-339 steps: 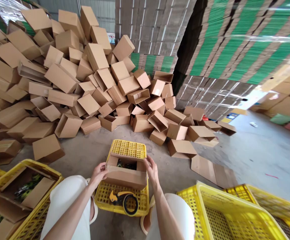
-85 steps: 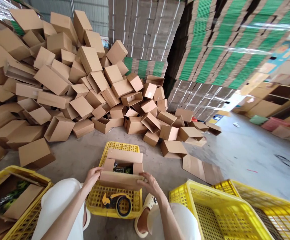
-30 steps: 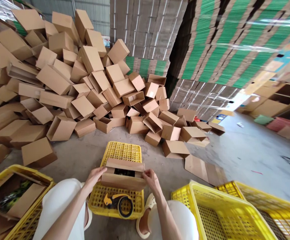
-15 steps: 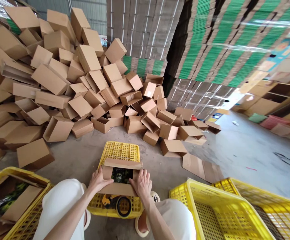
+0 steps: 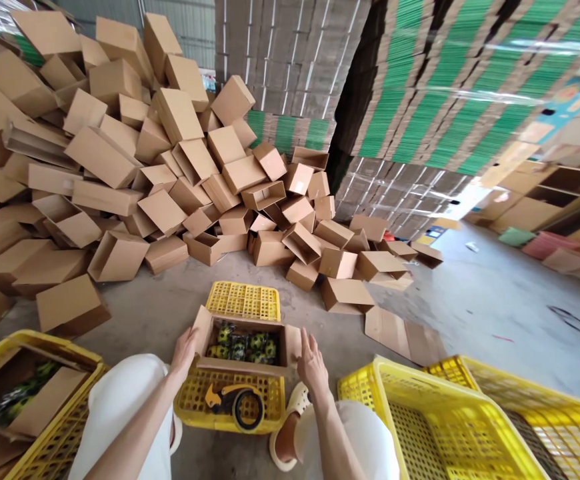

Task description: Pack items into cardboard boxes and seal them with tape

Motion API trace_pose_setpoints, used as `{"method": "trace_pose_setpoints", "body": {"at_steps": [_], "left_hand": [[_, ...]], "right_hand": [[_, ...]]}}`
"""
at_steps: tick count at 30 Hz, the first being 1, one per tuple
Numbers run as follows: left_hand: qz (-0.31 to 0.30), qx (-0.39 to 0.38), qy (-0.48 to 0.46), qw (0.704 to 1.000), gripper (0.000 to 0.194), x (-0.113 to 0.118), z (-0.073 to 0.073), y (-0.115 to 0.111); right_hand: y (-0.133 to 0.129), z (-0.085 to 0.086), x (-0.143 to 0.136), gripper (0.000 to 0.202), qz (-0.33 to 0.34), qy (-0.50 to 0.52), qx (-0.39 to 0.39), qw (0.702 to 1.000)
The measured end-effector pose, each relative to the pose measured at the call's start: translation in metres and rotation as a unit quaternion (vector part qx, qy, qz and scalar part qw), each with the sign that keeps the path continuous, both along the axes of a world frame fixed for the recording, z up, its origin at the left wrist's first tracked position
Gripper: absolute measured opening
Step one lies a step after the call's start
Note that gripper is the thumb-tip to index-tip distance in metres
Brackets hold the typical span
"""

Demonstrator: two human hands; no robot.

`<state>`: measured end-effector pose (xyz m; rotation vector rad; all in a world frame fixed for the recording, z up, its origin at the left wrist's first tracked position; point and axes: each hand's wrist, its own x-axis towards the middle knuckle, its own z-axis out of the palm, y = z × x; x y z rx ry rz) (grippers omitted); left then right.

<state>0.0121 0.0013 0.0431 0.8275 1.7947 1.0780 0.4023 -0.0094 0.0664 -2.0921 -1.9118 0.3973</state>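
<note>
A cardboard box [image 5: 247, 366] sits in front of me on an upturned yellow crate [image 5: 195, 400], its flaps spread. Inside lie several yellow-green and dark items in clear plastic wrap [image 5: 257, 345]; their kind is hard to make out. Against the outer side of the left flap [image 5: 203, 328] rests my left hand [image 5: 184, 352], its fingers stretched out. My right hand [image 5: 313, 365] is beside the right flap [image 5: 294, 345], fingers extended and apart, lightly touching or very near it. On the crate's near part lie a tape dispenser with an orange-yellow handle [image 5: 215, 397] and a dark roll [image 5: 248, 409].
A yellow crate [image 5: 83, 357] at my left holds an open box with similar wrapped items [image 5: 25, 393]. Two yellow crates [image 5: 385, 393] stand at my right. Ahead rises a pile of cardboard boxes [image 5: 120, 147], with stacked flat cartons [image 5: 440, 87] behind. A flattened carton [image 5: 403, 333] lies on the floor.
The long flaps have gone down out of the opening and the short flaps have swung outward, so the contents show more. Both hands have moved apart to the box's sides.
</note>
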Motion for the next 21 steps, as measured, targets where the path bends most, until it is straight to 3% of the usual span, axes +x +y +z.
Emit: {"method": "trace_pose_setpoints", "body": {"at_steps": [3,5,9,15,18,21], "left_hand": [[0.029,-0.022,-0.044,0.998,0.055,-0.003,-0.006,-0.002],[0.042,-0.028,-0.066,0.997,0.057,-0.003,-0.009,-0.004],[0.044,-0.021,-0.099,0.994,0.063,-0.002,-0.012,-0.007],[0.035,-0.026,-0.103,0.994,0.073,-0.003,-0.012,-0.004],[0.023,-0.033,-0.096,0.995,0.078,-0.006,-0.011,0.001],[0.012,-0.033,-0.088,0.995,0.082,-0.008,-0.012,0.002]], "right_hand": [[-0.001,-0.006,0.008,0.097,0.106,0.036,-0.101,0.989],[0.000,-0.008,0.011,0.100,0.129,0.056,-0.127,0.982],[0.006,-0.009,0.001,0.077,0.051,0.107,-0.052,0.992],[0.011,0.001,-0.039,0.101,-0.037,0.078,0.040,0.995],[0.012,0.015,-0.050,0.097,0.026,0.050,0.023,0.998],[0.015,0.024,-0.050,0.070,0.113,0.036,-0.033,0.992]]}}
